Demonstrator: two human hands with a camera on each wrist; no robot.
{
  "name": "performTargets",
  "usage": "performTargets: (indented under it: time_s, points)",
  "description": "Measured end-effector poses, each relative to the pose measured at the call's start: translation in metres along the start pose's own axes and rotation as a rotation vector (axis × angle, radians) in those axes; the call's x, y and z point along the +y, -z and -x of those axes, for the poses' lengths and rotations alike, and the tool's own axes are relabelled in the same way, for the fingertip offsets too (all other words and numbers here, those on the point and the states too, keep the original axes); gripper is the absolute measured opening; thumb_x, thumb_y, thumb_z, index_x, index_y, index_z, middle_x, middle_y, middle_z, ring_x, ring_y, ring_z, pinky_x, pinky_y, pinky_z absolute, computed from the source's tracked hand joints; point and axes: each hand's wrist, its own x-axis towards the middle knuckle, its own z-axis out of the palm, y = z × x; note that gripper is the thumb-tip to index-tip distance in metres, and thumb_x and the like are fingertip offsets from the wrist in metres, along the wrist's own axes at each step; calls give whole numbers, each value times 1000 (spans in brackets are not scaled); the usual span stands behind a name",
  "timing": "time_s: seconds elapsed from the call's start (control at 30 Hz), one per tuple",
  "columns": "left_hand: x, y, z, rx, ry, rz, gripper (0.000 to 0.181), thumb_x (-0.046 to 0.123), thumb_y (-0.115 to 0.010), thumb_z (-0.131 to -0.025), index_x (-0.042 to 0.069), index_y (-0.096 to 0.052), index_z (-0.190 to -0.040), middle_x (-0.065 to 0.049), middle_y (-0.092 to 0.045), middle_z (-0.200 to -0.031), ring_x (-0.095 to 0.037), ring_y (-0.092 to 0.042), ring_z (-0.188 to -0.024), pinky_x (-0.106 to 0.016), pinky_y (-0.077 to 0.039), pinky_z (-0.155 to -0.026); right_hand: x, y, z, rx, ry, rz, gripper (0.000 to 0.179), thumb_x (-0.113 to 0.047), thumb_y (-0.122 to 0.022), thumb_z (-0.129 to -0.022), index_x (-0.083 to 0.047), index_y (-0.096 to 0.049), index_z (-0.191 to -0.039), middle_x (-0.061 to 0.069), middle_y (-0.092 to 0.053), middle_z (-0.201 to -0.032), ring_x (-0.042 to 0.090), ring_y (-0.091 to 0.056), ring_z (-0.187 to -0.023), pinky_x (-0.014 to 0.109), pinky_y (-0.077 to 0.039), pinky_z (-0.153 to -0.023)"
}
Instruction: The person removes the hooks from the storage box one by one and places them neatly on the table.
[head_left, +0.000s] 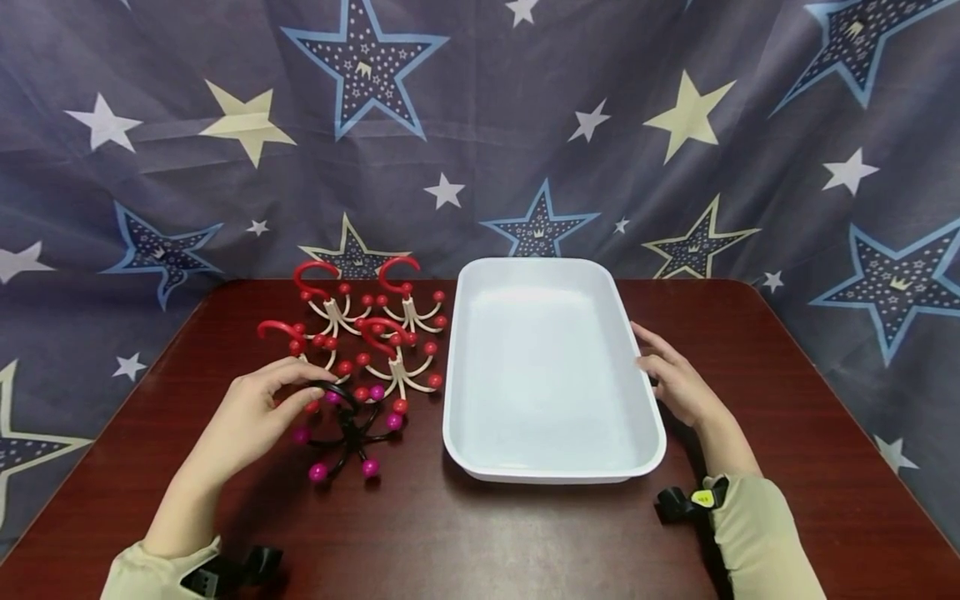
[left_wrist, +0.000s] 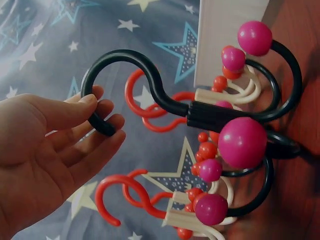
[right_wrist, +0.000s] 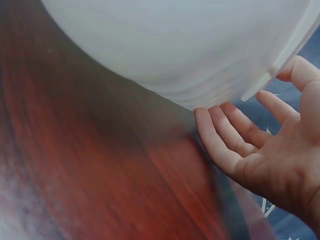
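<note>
With thumb and fingers, my left hand (head_left: 258,412) pinches the curved hook of a black multi-arm hanger (left_wrist: 210,115). Its curved arms end in magenta balls (left_wrist: 242,142), and in the head view it stands upright on the table, in front of the other hangers. Several cream hangers (head_left: 400,372) with red hooks and red balls stand close behind it. On the right, my right hand (head_left: 678,387) touches the side of a white rectangular tray (head_left: 551,477). Its fingertips (right_wrist: 200,114) rest against the outer wall, near the rim, with the fingers loosely extended.
Everything stands on a dark red-brown table (head_left: 480,542). A dark star-patterned cloth (head_left: 480,125) hangs behind the table's far edge. The tray's left rim is close to the nearest cream hangers. Black cameras (head_left: 678,504) are strapped at both wrists.
</note>
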Motion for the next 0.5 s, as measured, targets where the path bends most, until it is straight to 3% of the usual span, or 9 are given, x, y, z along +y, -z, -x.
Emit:
performTargets:
  time_s: [0.13, 0.23, 0.5]
  points:
    - [-6, 0, 1, -11, 50, 1, 20, 8, -68, -80, 23, -68, -94, 10, -64, -90, 9, -49, -94, -11, -37, -68, -2, 1, 1, 2, -10, 13, 57, -16, -44, -93, -19, -21, -145, 1, -48, -111, 9, -55, -96, 35, -51, -74]
    - [-9, -1, -1, -41, 74, 14, 19, 11, -66, -82, 23, -68, -96, 8, -64, -93, 7, -51, -86, -15, -38, -63, -4, 3, 3, 7, -12, 29, 57, -16, -44, -94, -18, -20, -146, 1, -48, -111, 8, -56, -95, 34, -51, -73]
    - [-10, -1, -2, -70, 96, 8, 20, 14, -68, -81, 23, -67, -99, 7, -65, -96, 6, -53, -89, -12, -39, -68, -5, 6, 3, 17, -16, 73, 56, -18, -45, -94, -17, -22, -145, 2, -46, -109, 8, -56, -94, 35, -50, -73]
